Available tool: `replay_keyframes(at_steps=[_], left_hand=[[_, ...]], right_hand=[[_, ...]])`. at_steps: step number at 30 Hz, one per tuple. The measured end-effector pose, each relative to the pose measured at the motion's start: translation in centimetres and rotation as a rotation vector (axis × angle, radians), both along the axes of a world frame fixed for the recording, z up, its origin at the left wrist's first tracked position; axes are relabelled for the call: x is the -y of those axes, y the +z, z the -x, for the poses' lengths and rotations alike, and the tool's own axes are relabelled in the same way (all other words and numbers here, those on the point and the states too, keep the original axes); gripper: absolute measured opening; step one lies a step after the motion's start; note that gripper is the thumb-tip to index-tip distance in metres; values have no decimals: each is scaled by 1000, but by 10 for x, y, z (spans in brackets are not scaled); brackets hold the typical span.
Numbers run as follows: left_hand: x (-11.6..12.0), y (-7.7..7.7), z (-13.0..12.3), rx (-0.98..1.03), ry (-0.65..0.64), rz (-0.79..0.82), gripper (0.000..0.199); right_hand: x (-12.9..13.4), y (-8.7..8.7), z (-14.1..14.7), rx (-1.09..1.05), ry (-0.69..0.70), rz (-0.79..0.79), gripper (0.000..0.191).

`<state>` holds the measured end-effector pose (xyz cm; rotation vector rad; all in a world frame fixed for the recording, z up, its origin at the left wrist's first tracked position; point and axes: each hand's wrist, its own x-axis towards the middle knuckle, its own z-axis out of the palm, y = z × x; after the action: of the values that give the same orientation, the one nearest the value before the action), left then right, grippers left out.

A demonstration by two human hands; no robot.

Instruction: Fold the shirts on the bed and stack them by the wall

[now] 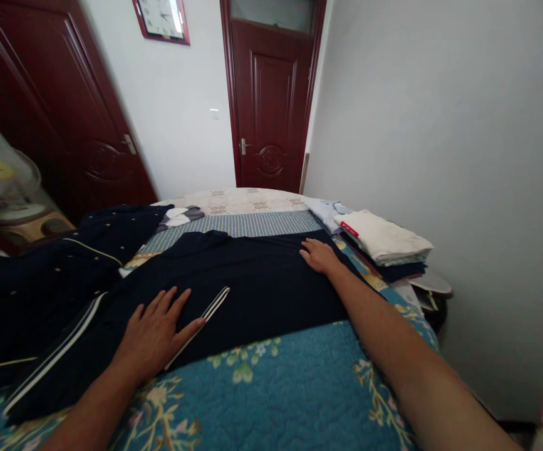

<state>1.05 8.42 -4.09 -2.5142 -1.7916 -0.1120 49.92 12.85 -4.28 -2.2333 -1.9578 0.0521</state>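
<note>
A dark navy garment [262,282] with white-striped trim lies spread across the bed, its kind not clear from this view. My left hand [156,332] rests flat on its left part with the fingers spread, the thumb touching a short striped edge. Further right, my right hand [319,255] lies palm down near the garment's far right side, fingers stretched out. Neither hand grips anything. Beside the left end of the garment lies another dark cloth with small light dots [59,269] and thin yellowish piping.
A teal floral quilt [294,382] covers the bed. At the right edge stands a stack of folded clothes [384,238], cream on top, near the wall. A fan [3,172] stands at the left. Grey-and-white cloth [181,216] lies at the back left.
</note>
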Motion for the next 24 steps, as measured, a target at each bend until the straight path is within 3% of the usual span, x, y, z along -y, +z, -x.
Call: replay_keyframes(at_steps=[9,17,24], left_hand=[[1,-5,2,26,-14,-34,84],[11,6,-1,70,5,28,86],[16,8,-3,126,16,31,83]], right_hand=[[-59,3,-4,10,-120,101,66],[-88,-15,-31,42,-140,-38,57],[-95,-12,-43,68,-121,-106,53]])
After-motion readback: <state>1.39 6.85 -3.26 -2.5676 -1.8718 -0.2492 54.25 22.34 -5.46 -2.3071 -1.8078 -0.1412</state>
